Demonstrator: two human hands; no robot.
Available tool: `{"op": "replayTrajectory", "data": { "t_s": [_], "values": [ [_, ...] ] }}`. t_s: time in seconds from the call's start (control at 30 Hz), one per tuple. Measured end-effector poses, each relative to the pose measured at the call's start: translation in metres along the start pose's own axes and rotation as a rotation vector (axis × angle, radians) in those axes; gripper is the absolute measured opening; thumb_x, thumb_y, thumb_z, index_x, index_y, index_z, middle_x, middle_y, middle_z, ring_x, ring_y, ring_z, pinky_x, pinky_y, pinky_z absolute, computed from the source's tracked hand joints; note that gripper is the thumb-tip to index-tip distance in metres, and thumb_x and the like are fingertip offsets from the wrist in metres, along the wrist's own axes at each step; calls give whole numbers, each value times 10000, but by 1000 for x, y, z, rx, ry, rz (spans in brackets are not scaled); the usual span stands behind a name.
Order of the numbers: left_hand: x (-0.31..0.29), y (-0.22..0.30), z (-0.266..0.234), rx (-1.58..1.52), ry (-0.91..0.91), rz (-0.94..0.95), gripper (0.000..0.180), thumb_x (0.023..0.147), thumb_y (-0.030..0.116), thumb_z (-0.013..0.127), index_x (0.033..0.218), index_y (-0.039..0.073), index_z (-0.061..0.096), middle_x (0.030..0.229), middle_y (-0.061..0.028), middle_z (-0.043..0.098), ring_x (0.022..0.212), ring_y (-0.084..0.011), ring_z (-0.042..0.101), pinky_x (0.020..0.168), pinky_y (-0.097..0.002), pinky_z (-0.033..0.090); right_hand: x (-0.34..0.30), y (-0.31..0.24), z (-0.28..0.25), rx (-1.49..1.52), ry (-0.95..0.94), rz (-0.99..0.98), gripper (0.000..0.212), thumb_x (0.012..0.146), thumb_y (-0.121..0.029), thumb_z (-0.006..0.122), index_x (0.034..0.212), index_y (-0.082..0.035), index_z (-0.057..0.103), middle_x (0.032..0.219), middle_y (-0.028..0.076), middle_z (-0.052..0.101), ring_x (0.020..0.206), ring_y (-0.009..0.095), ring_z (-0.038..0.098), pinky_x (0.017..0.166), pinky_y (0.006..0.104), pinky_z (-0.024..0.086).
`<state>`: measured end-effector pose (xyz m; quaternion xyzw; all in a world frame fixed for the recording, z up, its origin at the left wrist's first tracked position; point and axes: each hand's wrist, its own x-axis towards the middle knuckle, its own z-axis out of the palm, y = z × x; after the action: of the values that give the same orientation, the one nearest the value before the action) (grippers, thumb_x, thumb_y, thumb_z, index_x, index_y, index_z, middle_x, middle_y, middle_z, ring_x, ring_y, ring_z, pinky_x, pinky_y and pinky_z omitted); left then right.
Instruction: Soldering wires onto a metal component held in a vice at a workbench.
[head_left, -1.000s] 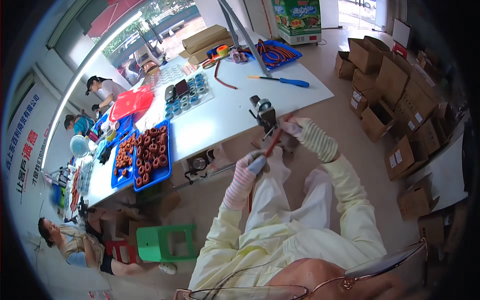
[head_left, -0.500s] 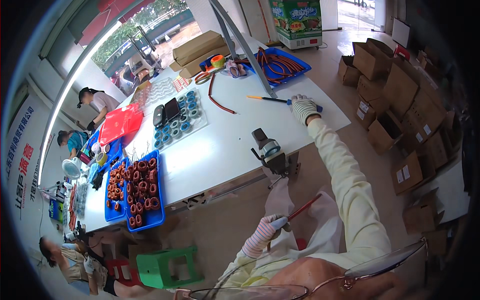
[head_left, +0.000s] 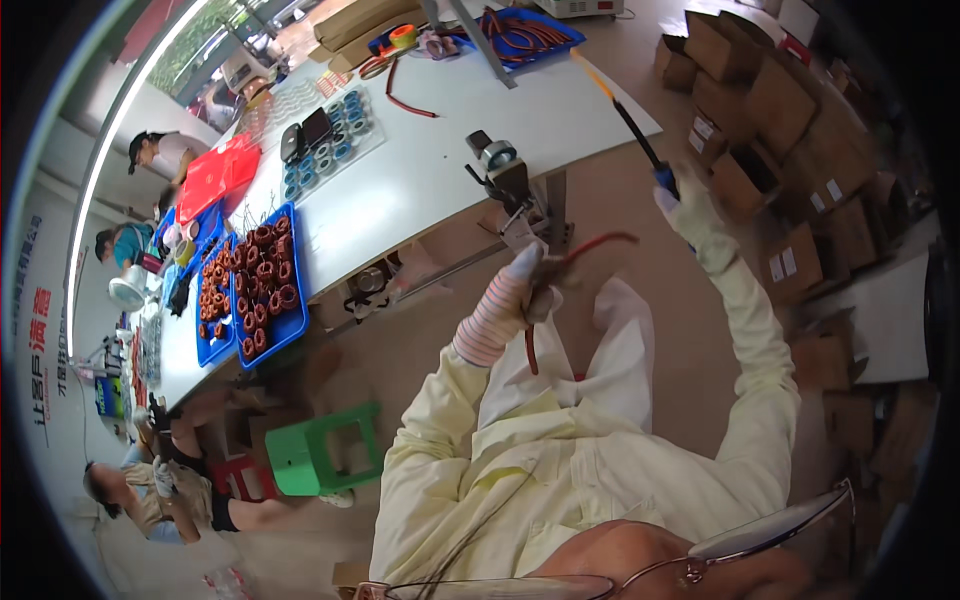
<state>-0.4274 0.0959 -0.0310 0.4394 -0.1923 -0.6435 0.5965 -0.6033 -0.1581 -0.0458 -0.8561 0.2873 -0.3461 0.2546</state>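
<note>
My left hand (head_left: pixel 535 285), in a striped cuff and a glove, is closed around a short red-brown piece of tubing or cable (head_left: pixel 605 241). One end of the piece sticks out to the right, the other hangs below the fist. Off to the right of the table, my gloved right hand (head_left: pixel 697 212) grips a long screwdriver-like tool (head_left: pixel 640 135) by its blue handle. Its dark shaft ends in an orange-yellow tip pointing up and away. Nearest my left hand, a small clamp-like fixture (head_left: pixel 508 175) stands at the table's front edge.
On the white table (head_left: pixel 400 185) are blue trays of red-brown coils (head_left: pixel 262 285), a batch of blue-topped round parts (head_left: pixel 345 130) and a blue tray of cables (head_left: pixel 525 38). Cardboard boxes (head_left: pixel 745 110) pile up at right. A green stool (head_left: pixel 325 450) and several people are at left.
My right hand has lifted the screwdriver-like tool off the table and swung it right. My left hand has risen toward the fixture with its red-brown piece. The whole view has shifted.
</note>
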Motion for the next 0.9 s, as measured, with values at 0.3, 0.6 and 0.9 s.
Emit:
{"op": "replayTrajectory", "data": {
  "t_s": [0.3, 0.6, 0.9],
  "values": [
    [9, 24, 38, 77, -43, -23, 564, 856, 524, 493, 1116, 26, 549, 680, -72, 594, 382, -73, 286, 372, -205, 212, -121, -10, -74, -534, -71, -472, 511, 672, 8, 587, 1161, -117, 510, 780, 108, 587, 620, 290, 577, 533, 367, 475],
    [15, 13, 31, 80, -33, -78, 423, 845, 472, 558, 893, 55, 609, 471, -7, 414, 352, -114, 343, 355, -244, 239, -133, 0, -77, -643, -41, -497, 481, 670, -36, 577, 1140, -135, 555, 819, 90, 576, 697, 268, 574, 611, 378, 467],
    [16, 12, 25, 177, -60, -86, 525, 883, 470, 478, 1076, -7, 580, 596, -50, 581, 385, -65, 339, 393, -207, 258, -121, 4, -81, -731, 7, -580, 456, 711, -83, 612, 1158, -151, 551, 830, 90, 576, 695, 256, 578, 604, 362, 469]
  ]
}}
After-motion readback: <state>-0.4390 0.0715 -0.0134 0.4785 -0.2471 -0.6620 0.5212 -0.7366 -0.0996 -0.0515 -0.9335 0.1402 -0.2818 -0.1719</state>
